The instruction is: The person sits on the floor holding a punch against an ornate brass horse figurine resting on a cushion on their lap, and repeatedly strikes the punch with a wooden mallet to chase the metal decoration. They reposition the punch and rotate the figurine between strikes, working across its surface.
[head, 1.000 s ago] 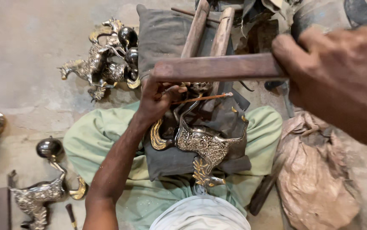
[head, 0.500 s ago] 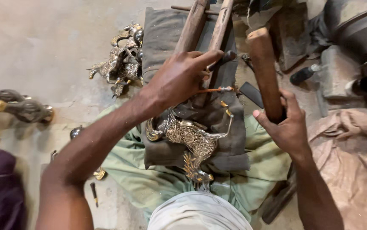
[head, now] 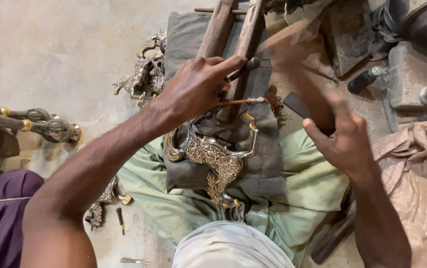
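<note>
Bare concrete floor (head: 50,59) lay around a cloth-padded lap, where a brass deer (head: 213,154) rested. Left hand (head: 196,89) pinched a punch (head: 243,68); right hand (head: 345,141) gripped a blurred mallet (head: 298,74). A mistimed blow risked striking fingers.

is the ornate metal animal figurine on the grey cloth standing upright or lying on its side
Lying on its side: the ornate silver-and-gold metal animal figurine rests flat on the grey cloth, its legs pointing sideways across it.
</note>
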